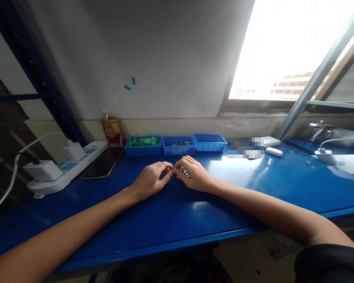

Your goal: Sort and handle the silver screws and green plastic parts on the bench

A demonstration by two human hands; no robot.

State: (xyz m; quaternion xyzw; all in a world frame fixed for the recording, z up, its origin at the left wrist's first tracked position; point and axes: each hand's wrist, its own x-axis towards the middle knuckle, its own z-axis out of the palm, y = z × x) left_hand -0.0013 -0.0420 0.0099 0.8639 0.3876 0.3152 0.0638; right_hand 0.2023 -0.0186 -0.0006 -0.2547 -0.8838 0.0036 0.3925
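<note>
My left hand (pixel 152 179) and my right hand (pixel 194 173) meet fingertip to fingertip over the blue table (pixel 165 228). Several small shiny metal pieces (pixel 185 171) show in the curl of my right hand; their exact kind is too small to tell. Thumb and fingers of my left hand pinch at the end of one of these pieces, where the two hands come together. Just beyond the hands stands a blue bin (pixel 179 150) with small metal parts inside. Left of it, another blue bin (pixel 143 150) holds green pieces that look like plastic.
A third blue bin (pixel 211 144) stands at the right of the row. To the left are a bottle (pixel 112 127), a phone (pixel 102 165) and a power strip (pixel 73 167) with white plugs. A white case (pixel 274 152) and a charger (pixel 325 156) lie rightward.
</note>
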